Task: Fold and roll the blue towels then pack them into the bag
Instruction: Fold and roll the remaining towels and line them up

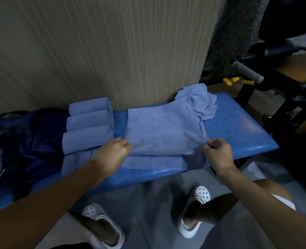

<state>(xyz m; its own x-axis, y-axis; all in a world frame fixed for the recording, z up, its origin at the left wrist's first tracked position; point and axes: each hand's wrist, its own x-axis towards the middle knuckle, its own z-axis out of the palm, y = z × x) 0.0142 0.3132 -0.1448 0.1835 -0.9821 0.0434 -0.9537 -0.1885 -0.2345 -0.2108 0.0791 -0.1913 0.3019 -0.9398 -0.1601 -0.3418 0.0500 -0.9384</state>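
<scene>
A light blue towel (pixel 159 130) lies spread on the blue padded bench (pixel 238 126), folded partway over itself with its near layer showing below. My left hand (pixel 112 151) pinches its near left corner. At the near right corner my right hand (pixel 218 153) pinches the edge. Three rolled blue towels (pixel 89 123) lie side by side at the left, partly on the dark blue bag (pixel 39 137). A crumpled blue towel (pixel 200 99) sits at the bench's far right end, touching the spread one.
A wood-grain wall panel (pixel 103 51) rises directly behind the bench. Black gym equipment with a grey-wrapped handle (pixel 247 71) stands at the right. My feet in white perforated clogs (pixel 195 209) stand on the grey floor before the bench.
</scene>
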